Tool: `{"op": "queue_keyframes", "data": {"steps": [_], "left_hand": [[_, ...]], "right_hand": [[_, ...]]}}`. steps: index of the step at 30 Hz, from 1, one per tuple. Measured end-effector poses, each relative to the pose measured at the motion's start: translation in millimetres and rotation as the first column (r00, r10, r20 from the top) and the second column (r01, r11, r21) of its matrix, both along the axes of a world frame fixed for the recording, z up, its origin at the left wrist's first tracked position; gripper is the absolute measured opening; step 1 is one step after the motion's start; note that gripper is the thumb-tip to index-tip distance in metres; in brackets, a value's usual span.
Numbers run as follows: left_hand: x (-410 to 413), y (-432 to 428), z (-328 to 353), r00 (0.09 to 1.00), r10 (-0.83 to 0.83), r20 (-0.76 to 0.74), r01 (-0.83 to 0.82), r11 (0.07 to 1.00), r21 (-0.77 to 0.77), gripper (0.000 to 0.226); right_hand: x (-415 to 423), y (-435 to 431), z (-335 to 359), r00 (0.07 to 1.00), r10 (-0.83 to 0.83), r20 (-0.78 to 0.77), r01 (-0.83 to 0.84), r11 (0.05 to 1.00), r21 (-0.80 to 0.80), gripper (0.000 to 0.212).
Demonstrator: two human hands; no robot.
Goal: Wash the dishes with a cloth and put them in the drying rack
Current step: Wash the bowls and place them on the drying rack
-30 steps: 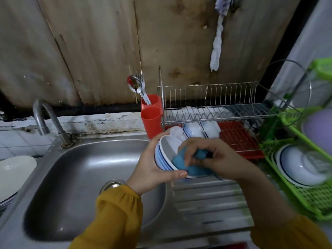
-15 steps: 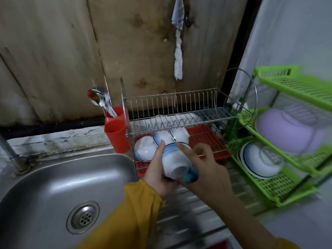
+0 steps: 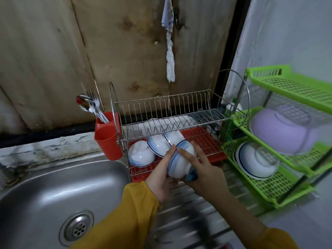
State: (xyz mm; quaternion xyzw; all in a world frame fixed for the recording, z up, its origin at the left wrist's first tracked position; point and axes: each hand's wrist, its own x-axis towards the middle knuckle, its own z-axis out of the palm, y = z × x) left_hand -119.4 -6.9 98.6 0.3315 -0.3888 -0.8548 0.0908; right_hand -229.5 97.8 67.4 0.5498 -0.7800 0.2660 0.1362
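Since 1 s ago the bowl (image 3: 179, 159) is leaving the sink (image 3: 53, 186) and is now tipping mouth-down at frame centre, by the drying rack (image 3: 179, 112) lower tier. L hand (image 3: 161, 178) is cupping it, thumb up. R hand (image 3: 204, 171) fingers are spreading on it, pinching the cloth (image 3: 191, 177) underneath. Prob. wiping done, racking starting.
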Motion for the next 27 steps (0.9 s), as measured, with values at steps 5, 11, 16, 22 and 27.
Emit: {"op": "queue_keyframes", "data": {"steps": [5, 11, 16, 22, 27], "left_hand": [[-9, -9, -14, 0.995, -0.067, 0.074, 0.083, 0.967, -0.242, 0.045], [-33, -16, -42, 0.991, 0.027, 0.129, 0.093, 0.554, -0.828, 0.013], [-41, -42, -40, 0.987, 0.143, 0.071, 0.099, -0.196, -0.976, 0.037], [-62, -81, -52, 0.964, 0.198, 0.178, 0.252, -0.462, -0.85, 0.066], [-72, -99, -54, 0.915, 0.285, 0.286, 0.385, -0.399, -0.832, 0.102]], "right_hand": [[-23, 0, -9, 0.925, 0.02, 0.379, 0.034, 0.99, -0.137, 0.108], [-63, -17, -14, 0.749, 0.022, 0.663, 0.186, 0.952, -0.241, 0.096], [-104, -36, -4, 0.655, 0.018, 0.756, 0.17, 0.97, -0.171, 0.093], [-143, -52, -2, 0.477, -0.067, 0.876, 0.174, 0.984, -0.02, 0.07], [-166, -70, 8, 0.468, -0.159, 0.869, 0.099, 0.987, 0.127, 0.064]]}}
